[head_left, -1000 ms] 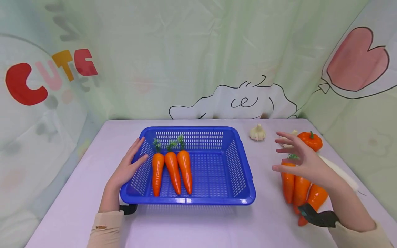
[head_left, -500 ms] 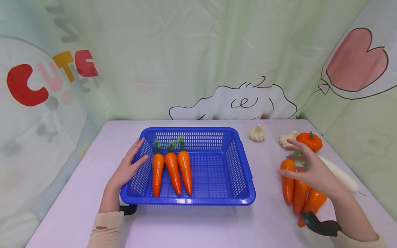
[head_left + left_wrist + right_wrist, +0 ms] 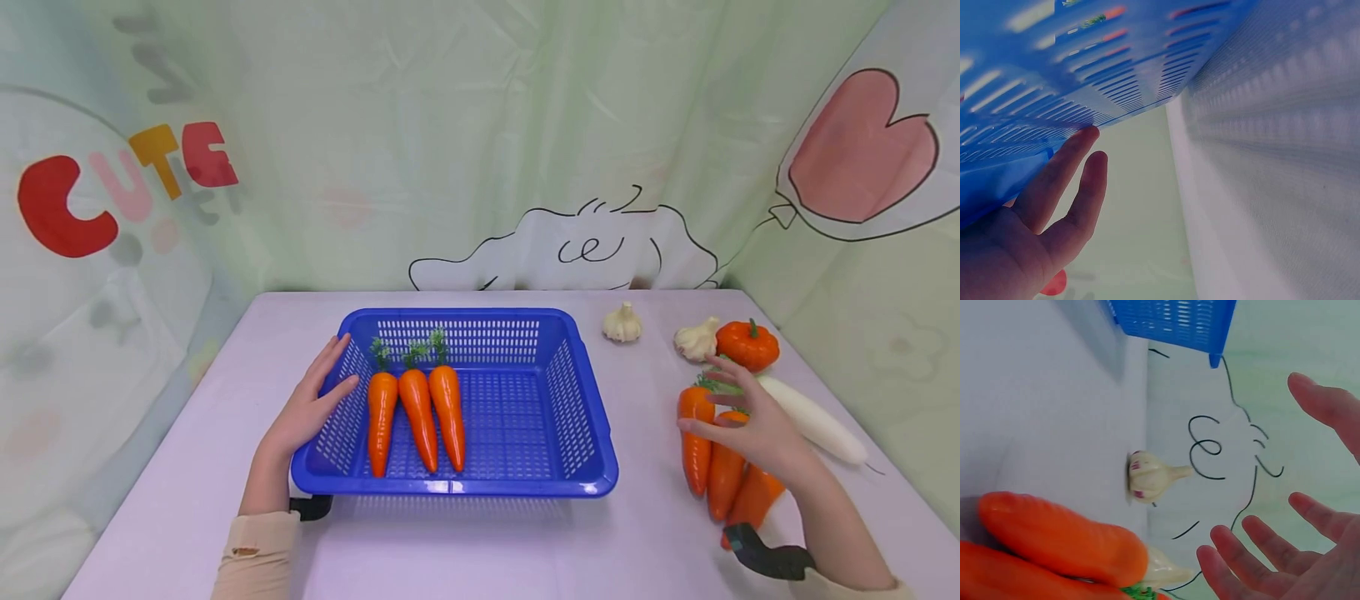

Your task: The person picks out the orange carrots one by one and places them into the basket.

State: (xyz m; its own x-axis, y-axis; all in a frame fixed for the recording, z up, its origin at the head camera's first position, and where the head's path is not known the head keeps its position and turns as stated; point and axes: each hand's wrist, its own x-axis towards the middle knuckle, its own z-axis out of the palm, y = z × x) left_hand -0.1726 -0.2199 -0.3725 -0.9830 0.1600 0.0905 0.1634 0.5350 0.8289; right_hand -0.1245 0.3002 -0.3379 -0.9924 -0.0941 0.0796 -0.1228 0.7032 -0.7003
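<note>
My left hand (image 3: 303,412) lies against the left side of the blue plastic basket (image 3: 525,486), thumb over the rim. In the left wrist view its fingers (image 3: 1085,187) are extended beside the slotted wall. Inside the basket lie three orange carrots (image 3: 417,419) with green tops, grouped at the left. My right hand (image 3: 757,429) hovers over three more carrots (image 3: 695,454) on the right, fingers spread and holding nothing; it hides part of them. The right wrist view shows the hand's spread fingers (image 3: 1241,562) beyond one of these carrots (image 3: 1066,537).
A garlic bulb (image 3: 622,322) sits right of the basket. Farther right are a second garlic bulb (image 3: 696,339), a small orange pumpkin (image 3: 747,345) and a long white radish (image 3: 813,419). A printed curtain (image 3: 465,150) hangs behind the white table (image 3: 202,467).
My right hand has moved slightly right and lower over the carrots on the table, uncovering the second garlic bulb. The left hand and the basket have stayed in place.
</note>
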